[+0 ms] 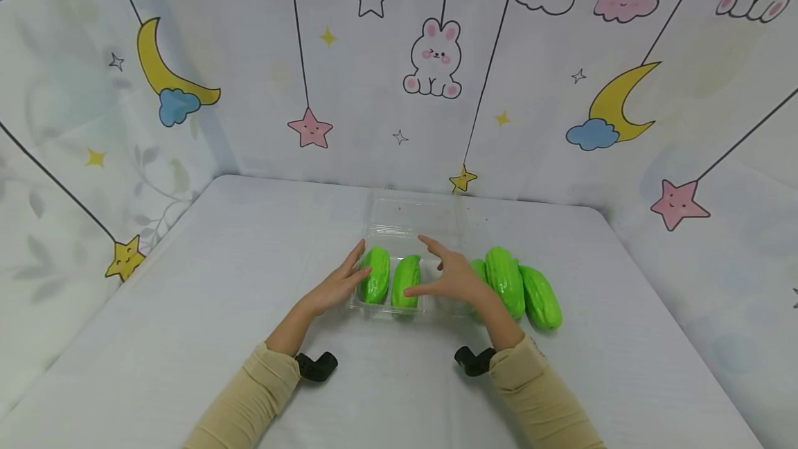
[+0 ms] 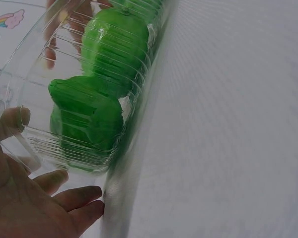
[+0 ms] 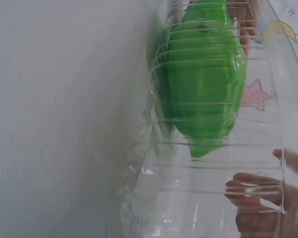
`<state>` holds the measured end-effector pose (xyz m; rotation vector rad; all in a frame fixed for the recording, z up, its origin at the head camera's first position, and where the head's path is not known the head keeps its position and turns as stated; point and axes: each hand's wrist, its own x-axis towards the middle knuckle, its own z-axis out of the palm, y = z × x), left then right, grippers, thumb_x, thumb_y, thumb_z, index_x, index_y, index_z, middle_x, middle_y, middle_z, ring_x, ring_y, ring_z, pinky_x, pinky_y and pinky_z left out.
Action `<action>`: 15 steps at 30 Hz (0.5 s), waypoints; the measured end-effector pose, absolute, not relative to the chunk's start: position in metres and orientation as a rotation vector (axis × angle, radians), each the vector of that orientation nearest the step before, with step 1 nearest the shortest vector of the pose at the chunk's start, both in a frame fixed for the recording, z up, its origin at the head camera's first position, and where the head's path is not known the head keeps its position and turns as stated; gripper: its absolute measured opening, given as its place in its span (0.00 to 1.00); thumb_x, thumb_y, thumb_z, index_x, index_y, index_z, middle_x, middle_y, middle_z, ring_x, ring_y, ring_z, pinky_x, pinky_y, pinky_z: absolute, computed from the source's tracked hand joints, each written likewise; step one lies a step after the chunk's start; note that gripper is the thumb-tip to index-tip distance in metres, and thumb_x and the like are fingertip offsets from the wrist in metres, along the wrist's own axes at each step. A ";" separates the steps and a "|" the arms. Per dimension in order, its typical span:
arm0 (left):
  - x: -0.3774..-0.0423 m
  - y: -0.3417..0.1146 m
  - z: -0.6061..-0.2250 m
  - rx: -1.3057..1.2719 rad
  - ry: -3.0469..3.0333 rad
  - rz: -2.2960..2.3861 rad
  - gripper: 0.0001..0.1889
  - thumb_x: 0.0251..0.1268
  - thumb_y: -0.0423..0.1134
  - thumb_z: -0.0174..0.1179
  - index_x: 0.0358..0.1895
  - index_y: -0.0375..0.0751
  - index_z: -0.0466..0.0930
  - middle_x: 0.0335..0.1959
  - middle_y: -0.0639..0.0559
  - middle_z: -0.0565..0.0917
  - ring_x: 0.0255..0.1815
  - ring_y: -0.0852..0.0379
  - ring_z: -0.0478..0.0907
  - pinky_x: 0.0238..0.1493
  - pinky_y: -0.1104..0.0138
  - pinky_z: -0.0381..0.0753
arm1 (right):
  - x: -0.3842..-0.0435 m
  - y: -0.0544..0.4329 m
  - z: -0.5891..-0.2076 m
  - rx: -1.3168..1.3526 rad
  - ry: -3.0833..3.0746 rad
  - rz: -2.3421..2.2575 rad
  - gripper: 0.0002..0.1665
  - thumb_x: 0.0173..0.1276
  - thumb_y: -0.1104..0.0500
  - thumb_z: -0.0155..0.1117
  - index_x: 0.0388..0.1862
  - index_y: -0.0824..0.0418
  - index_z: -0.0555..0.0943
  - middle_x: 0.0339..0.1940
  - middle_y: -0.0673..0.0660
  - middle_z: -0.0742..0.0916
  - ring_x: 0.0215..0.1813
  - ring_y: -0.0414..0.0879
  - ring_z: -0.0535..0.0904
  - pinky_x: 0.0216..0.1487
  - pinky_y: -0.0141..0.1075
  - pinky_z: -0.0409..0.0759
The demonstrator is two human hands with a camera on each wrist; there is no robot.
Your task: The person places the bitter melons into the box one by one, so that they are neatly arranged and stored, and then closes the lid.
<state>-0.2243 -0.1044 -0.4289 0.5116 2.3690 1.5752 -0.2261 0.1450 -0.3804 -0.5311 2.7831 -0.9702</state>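
Note:
A clear plastic clamshell box (image 1: 374,310) stands on the table with its lid (image 1: 411,213) laid back. Two glossy green cucumber-shaped pieces lie in it side by side, a left one (image 1: 376,276) and a right one (image 1: 406,281). My left hand (image 1: 335,288) is at the box's left end, its thumb over the rim and the other fingers extended along the outer wall. Over the right part of the box is my right hand (image 1: 458,278), thumb and fingers spread, with the thumb tip overlapping the right piece. In the right wrist view that hand (image 3: 260,203) shows through the clear wall.
To the right of the box, more green pieces lie together, the outermost one (image 1: 542,298) at a slant. My right forearm partly covers them. A white cloth covers the table (image 1: 206,324), and a printed curtain (image 1: 368,75) hangs behind it.

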 end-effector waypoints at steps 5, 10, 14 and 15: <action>-0.225 -0.105 -0.430 0.528 2.364 1.576 0.34 0.73 0.48 0.39 0.73 0.45 0.31 0.73 0.45 0.38 0.69 0.37 0.46 0.66 0.47 0.47 | -0.225 0.150 -0.378 -0.541 2.797 -0.983 0.63 0.38 0.35 0.74 0.72 0.44 0.54 0.67 0.60 0.67 0.54 0.60 0.73 0.42 0.47 0.76; -0.225 -0.105 -0.429 0.539 2.355 1.582 0.35 0.73 0.48 0.39 0.73 0.46 0.30 0.73 0.45 0.37 0.70 0.38 0.45 0.67 0.48 0.47 | -0.223 0.157 -0.374 -0.553 2.840 -0.972 0.64 0.35 0.33 0.74 0.72 0.43 0.55 0.66 0.57 0.68 0.51 0.58 0.72 0.38 0.42 0.75; -0.225 -0.105 -0.429 0.548 2.346 1.592 0.35 0.73 0.49 0.40 0.73 0.46 0.30 0.73 0.45 0.37 0.70 0.38 0.45 0.67 0.48 0.47 | -0.222 0.162 -0.371 -0.563 2.868 -0.961 0.64 0.35 0.32 0.74 0.72 0.44 0.55 0.66 0.56 0.69 0.50 0.56 0.72 0.38 0.41 0.74; -0.225 -0.105 -0.429 0.553 2.344 1.594 0.35 0.73 0.49 0.40 0.73 0.46 0.30 0.73 0.45 0.37 0.70 0.37 0.45 0.67 0.48 0.47 | -0.222 0.164 -0.370 -0.566 2.872 -0.961 0.64 0.35 0.32 0.74 0.72 0.44 0.55 0.66 0.56 0.69 0.50 0.56 0.72 0.38 0.41 0.73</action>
